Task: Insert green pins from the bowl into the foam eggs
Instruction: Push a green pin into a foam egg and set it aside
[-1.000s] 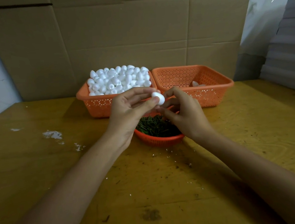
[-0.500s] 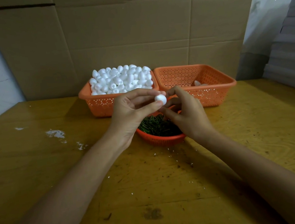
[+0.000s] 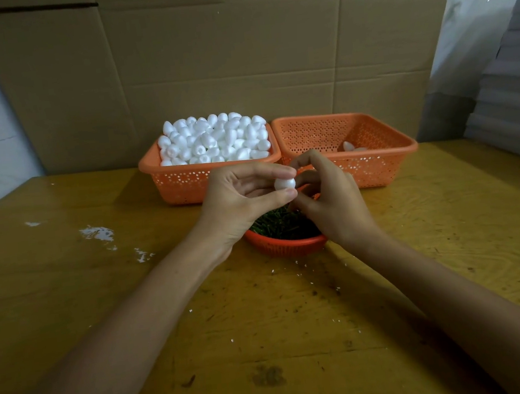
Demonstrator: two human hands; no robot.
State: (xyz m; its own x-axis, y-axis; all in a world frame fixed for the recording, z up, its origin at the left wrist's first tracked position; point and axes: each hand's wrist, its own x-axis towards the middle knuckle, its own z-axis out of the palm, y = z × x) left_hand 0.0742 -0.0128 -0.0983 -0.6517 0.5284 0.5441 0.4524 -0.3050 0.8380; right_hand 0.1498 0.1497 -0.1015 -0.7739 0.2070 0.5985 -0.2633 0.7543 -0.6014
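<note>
My left hand pinches a white foam egg between thumb and fingertips, above the small orange bowl of green pins. My right hand meets it from the right, with index finger and thumb curled round the egg's right end. Any pin between those fingers is hidden. Both hands hover over the bowl and cover its far side.
Behind the hands stand two orange baskets: the left basket is heaped with white foam eggs, and the right basket holds a few eggs. Cardboard walls off the back. White crumbs dot the yellow table.
The egg and both hands stay over the bowl. My right fingers have closed in a little tighter on the egg's right end.
</note>
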